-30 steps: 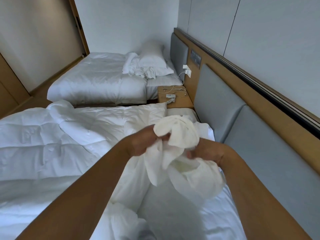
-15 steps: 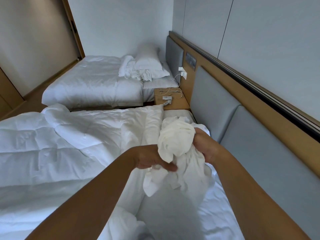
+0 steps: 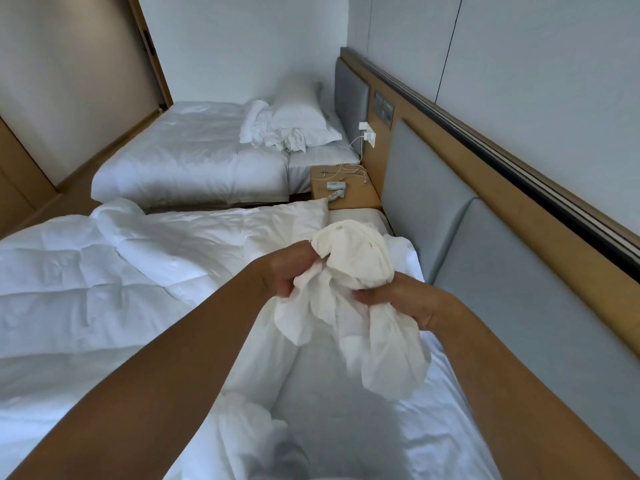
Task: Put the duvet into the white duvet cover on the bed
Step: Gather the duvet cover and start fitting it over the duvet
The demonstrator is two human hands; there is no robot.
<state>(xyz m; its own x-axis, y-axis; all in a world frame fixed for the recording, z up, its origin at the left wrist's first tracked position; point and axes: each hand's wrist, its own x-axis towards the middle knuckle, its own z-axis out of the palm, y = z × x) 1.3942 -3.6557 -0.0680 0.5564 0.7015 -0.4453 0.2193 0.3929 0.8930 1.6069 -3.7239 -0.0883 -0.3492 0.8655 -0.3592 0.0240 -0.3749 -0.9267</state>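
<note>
A quilted white duvet (image 3: 114, 282) lies spread over the near bed, on the left. Over the bed's right side I hold up a bunched corner of the white duvet cover (image 3: 353, 258); more of its fabric hangs below and trails onto the sheet (image 3: 450, 417). My left hand (image 3: 287, 268) pinches the cloth from the left with curled fingers. From the right and below, my right hand (image 3: 398, 299) grips the bunch. What is inside the bunch is hidden.
A grey padded headboard (image 3: 485, 258) runs along the right. A wooden nightstand (image 3: 349, 194) with cables and a small device stands between the beds. The far bed (image 3: 194, 157) carries a pillow and crumpled linen. A wooden sliding door is at the far left.
My left hand has risen from under the bunch to its upper left side. My right hand has dropped from the top right to below the bunch. The cloth stays held by both.
</note>
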